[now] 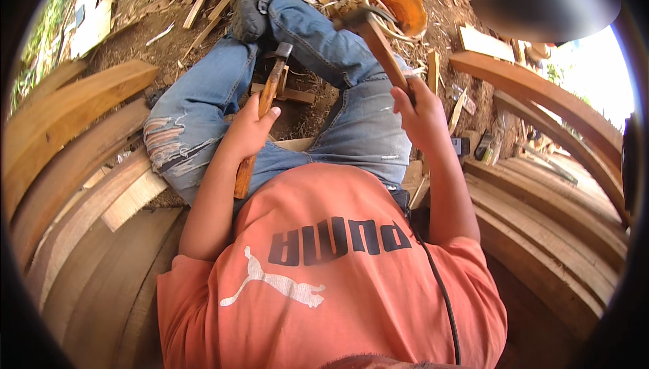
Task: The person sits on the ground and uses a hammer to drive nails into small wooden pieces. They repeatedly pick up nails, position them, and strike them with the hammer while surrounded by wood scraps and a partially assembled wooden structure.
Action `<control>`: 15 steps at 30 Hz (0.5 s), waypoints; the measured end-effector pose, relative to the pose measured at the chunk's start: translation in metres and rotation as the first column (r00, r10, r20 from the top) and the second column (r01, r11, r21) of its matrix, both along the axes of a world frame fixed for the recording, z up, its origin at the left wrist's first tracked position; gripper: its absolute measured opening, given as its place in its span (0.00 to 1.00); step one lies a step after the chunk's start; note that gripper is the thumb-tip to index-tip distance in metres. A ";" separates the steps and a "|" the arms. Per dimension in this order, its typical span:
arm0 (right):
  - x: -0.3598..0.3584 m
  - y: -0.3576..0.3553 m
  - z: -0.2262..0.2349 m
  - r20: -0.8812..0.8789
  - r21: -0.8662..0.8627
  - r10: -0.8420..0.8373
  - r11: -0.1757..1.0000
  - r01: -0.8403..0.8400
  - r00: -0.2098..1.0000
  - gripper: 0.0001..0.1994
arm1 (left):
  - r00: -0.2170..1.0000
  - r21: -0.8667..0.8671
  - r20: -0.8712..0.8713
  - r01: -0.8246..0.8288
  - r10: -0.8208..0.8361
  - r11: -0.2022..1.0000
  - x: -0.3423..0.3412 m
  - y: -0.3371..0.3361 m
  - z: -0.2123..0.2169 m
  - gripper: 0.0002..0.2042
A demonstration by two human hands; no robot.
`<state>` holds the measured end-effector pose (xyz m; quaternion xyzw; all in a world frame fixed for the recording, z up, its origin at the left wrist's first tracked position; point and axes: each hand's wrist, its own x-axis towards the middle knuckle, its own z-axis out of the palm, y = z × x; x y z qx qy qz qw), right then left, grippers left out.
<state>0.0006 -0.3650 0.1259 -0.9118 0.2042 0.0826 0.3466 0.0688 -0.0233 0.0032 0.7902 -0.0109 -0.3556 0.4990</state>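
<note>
My left hand is closed around the long brown handle of a wooden-handled tool. A short, squarish grey metal end tops it, and its butt reaches down beside my orange shirt; whether it is a hammer or a chisel is unclear. In my right hand is a hammer, gripped low on its wooden handle. Its dark head is raised over my right shin. Between my bent legs, in blue jeans, small wooden pieces lie on the ground, partly hidden by the left tool.
An orange bucket stands ahead on the right, with wood scraps in and around it. Curved timber pieces lie stacked at my left and right. Shavings and offcuts litter the dirt floor. A black cable runs down my shirt.
</note>
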 end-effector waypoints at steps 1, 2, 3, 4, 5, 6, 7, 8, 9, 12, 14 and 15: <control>0.012 0.006 0.006 0.063 -0.059 0.085 0.995 -0.082 0.994 0.17 | 0.999 -0.041 -0.028 -0.024 0.023 0.999 0.002 -0.001 -0.002 0.27; 0.024 0.014 0.012 0.036 -0.104 0.130 0.987 -0.126 0.991 0.17 | 0.998 -0.043 -0.053 -0.024 0.022 0.999 0.004 -0.004 0.000 0.27; 0.033 0.023 0.016 -0.004 -0.140 0.182 0.974 -0.181 0.983 0.17 | 0.995 -0.038 -0.091 -0.034 0.031 0.999 0.001 -0.004 0.003 0.27; 0.040 0.029 0.018 -0.040 -0.180 0.231 0.955 -0.235 0.972 0.18 | 0.992 -0.039 -0.121 -0.044 0.039 0.998 0.001 -0.006 0.006 0.28; 0.046 0.033 0.013 -0.053 -0.214 0.265 0.939 -0.270 0.963 0.18 | 0.994 -0.047 -0.099 -0.049 0.044 0.998 0.000 -0.007 0.007 0.24; 0.049 0.036 0.004 -0.067 -0.248 0.299 0.919 -0.306 0.952 0.18 | 0.996 -0.056 -0.077 -0.054 0.050 0.997 -0.001 -0.009 0.007 0.21; 0.052 0.040 -0.001 -0.086 -0.278 0.342 0.894 -0.352 0.936 0.18 | 0.996 -0.063 -0.059 -0.071 0.067 0.996 -0.003 -0.009 0.007 0.19; 0.054 0.043 -0.002 -0.029 -0.268 0.347 0.901 -0.342 0.937 0.18 | 0.996 -0.062 -0.042 -0.075 0.073 0.995 -0.002 -0.010 0.008 0.19; 0.056 0.046 0.000 0.027 -0.257 0.349 0.908 -0.331 0.937 0.18 | 0.997 -0.061 -0.026 -0.080 0.078 0.995 -0.001 -0.009 0.009 0.19; 0.053 0.055 -0.005 0.166 -0.204 0.326 0.935 -0.291 0.931 0.18 | 0.995 -0.050 -0.044 -0.097 0.095 0.994 -0.006 -0.004 0.003 0.20; 0.048 0.056 -0.017 0.172 -0.210 0.325 0.934 -0.288 0.930 0.18 | 0.994 -0.057 -0.046 -0.103 0.100 0.993 -0.004 -0.007 0.003 0.21; 0.042 0.053 -0.032 0.128 -0.231 0.344 0.922 -0.309 0.930 0.18 | 0.995 -0.036 -0.054 -0.084 0.082 0.996 -0.004 -0.006 0.004 0.21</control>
